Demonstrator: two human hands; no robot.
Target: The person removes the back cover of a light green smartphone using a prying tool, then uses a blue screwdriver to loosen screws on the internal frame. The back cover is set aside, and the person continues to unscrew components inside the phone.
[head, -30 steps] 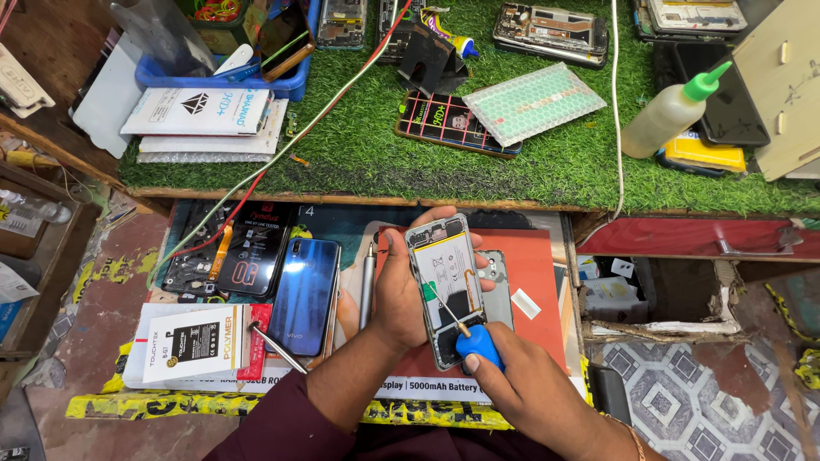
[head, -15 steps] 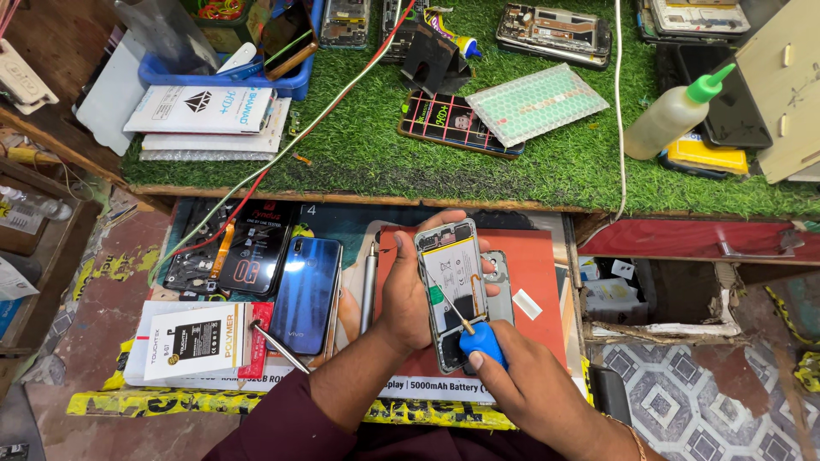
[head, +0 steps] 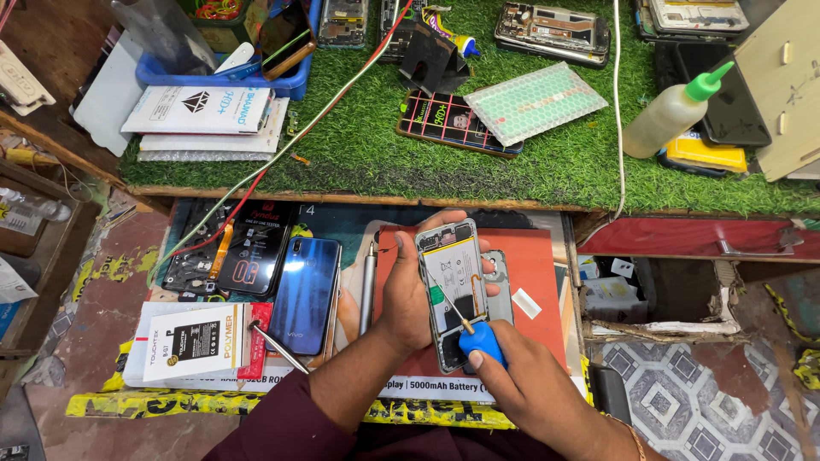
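The left hand (head: 408, 294) holds one opened phone (head: 450, 290), back cover off, its pale battery showing; the fingers wrap round it, thumb on the left edge and fingertips curling over the right edge. The phone sits just above an orange mat (head: 534, 282) at the centre of the lower worktop (head: 102, 316). The right hand (head: 530, 388) comes in from five o'clock, fingers closed round the blue handle of one screwdriver (head: 478, 340); its thin shaft points toward eleven o'clock and the tip rests on the phone's inside, near the battery's lower part.

One grey back cover (head: 497, 286) lies at three o'clock of the phone, partly hidden behind it. At nine o'clock lie one grey pen-like tool (head: 368, 286), then one blue phone (head: 305, 294) face down, then one dark package (head: 256, 248). One white battery box (head: 192, 341) sits at eight o'clock, with what may be a pair of tweezers (head: 278, 348) beside it.

On the upper green turf shelf (head: 359, 154), at twelve o'clock, lie one bubble-wrap pouch (head: 534, 102) and one dark patterned phone case (head: 448, 119). One squeeze bottle with a green nozzle (head: 670, 115) lies at two o'clock. One blue tray (head: 222, 77) stands at ten o'clock above a stack of white boxes (head: 201, 115).
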